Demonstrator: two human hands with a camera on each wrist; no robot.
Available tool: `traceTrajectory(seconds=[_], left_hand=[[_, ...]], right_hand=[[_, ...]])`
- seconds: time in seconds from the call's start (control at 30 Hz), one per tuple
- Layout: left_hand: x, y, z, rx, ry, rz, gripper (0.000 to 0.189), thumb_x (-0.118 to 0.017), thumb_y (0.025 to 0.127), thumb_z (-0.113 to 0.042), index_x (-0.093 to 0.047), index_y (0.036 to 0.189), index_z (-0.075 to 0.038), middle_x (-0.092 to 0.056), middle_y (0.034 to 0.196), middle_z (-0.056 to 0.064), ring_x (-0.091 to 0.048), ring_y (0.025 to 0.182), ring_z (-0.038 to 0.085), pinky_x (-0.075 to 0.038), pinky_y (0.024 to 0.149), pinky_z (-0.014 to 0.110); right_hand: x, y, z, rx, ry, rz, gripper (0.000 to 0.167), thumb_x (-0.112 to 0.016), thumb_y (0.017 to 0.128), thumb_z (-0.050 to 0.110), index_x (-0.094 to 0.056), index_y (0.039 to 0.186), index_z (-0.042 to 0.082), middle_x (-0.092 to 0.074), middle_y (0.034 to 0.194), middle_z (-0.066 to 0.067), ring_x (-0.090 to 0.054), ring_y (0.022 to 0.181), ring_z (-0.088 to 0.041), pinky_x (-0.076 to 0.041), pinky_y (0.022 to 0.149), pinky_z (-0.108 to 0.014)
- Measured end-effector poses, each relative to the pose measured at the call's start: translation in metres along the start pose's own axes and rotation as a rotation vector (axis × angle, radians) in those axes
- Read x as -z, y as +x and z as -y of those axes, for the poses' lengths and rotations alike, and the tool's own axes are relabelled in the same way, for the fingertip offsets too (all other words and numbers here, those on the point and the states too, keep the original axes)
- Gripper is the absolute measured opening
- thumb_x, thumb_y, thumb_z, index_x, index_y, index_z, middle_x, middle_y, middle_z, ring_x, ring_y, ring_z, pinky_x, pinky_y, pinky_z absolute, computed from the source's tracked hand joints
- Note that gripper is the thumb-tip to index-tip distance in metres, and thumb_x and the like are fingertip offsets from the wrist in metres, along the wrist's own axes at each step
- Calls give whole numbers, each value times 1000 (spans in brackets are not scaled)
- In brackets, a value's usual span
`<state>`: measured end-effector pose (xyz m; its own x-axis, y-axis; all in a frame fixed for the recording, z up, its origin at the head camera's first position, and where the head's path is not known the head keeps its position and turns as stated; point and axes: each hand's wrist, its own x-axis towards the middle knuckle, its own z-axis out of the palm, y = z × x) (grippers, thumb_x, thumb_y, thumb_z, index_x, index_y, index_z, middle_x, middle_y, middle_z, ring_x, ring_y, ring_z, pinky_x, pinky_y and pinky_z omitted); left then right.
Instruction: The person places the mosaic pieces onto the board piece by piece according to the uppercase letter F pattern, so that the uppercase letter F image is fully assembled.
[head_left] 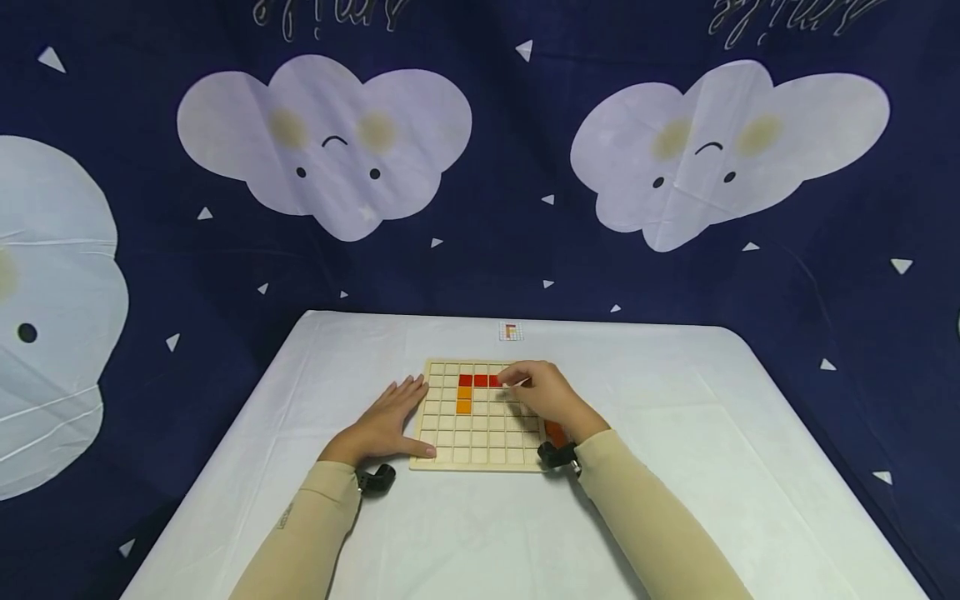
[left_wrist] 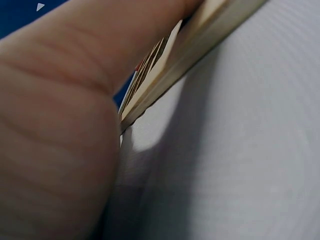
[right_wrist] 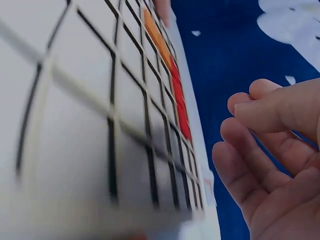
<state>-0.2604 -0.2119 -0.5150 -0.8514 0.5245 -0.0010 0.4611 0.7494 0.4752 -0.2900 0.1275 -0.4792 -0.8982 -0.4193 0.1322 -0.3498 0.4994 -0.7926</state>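
A wooden grid board (head_left: 480,442) lies on the white table. Several square tiles sit in its grid: a row of red tiles (head_left: 481,381) near the far side and orange tiles (head_left: 464,400) running down from the row's left end. My left hand (head_left: 386,423) rests at the board's left edge, fingers spread, thumb over the near left corner. Just right of the red row hovers my right hand (head_left: 547,393). In the right wrist view, the fingers of that hand (right_wrist: 280,150) are loosely bent, thumb near the index fingertip, and no tile shows between them.
Behind the board lies a small pattern card (head_left: 511,332) with a red and orange figure. Orange-red pieces (head_left: 556,433) are partly hidden under my right wrist, beside the board. A dark blue cloth with clouds (head_left: 330,150) hangs behind the table.
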Motion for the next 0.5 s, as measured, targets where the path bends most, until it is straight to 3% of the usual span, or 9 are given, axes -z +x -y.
traceTrajectory(seconds=[0.33, 0.5], left_hand=[[3, -1, -2, 12, 15, 3, 131, -86, 74, -69, -25, 165, 3, -14, 173, 19, -8, 159, 35, -3, 128, 49], [2, -1, -3, 13, 0, 7, 131, -85, 74, -69, -24, 165, 3, -14, 173, 19, -8, 159, 35, -3, 128, 49]], right_hand=[[40, -25, -27, -124, -22, -73, 24, -71, 100, 3, -77, 122, 8, -72, 118, -7, -68, 104, -27, -56, 95, -48], [49, -37, -37, -156, -65, -42, 25, -74, 96, 0, -78, 119, 9, -73, 117, -5, -68, 106, -26, -55, 99, -48]])
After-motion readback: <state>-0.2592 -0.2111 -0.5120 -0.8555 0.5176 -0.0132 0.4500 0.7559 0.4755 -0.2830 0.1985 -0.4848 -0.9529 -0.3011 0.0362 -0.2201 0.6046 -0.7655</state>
